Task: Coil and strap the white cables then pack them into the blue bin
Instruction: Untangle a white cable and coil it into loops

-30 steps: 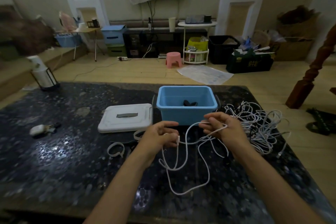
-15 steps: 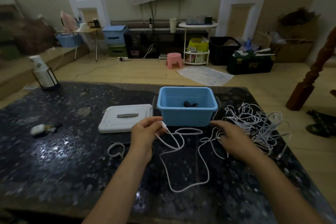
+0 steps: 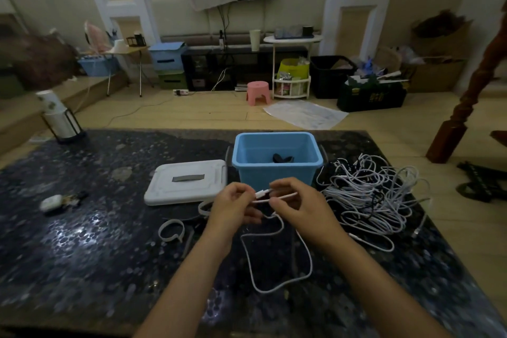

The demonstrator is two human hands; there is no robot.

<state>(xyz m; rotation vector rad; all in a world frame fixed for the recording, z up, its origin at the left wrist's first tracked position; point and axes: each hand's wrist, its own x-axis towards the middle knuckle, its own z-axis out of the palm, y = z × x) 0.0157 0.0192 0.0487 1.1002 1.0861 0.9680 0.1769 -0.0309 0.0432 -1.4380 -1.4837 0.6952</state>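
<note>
One white cable [image 3: 277,263] hangs in a loop on the dark table in front of the blue bin [image 3: 277,173]. My left hand [image 3: 233,207] pinches the cable's plug end, and my right hand [image 3: 299,206] pinches the same cable just beside it; the two hands nearly touch. A tangled pile of white cables [image 3: 370,195] lies to the right of the bin. A small dark object lies on the bin's floor. White straps [image 3: 170,231] lie on the table left of my left hand.
The bin's white lid [image 3: 186,182] lies flat to its left. A small white device [image 3: 50,202] sits at the table's left, a white canister in a black stand [image 3: 59,118] at the far left corner. A wooden post stands off the right edge.
My hands, spread apart half a second ago, have come together in front of the bin. My right hand has left the pile side and now holds the cable beside the plug.
</note>
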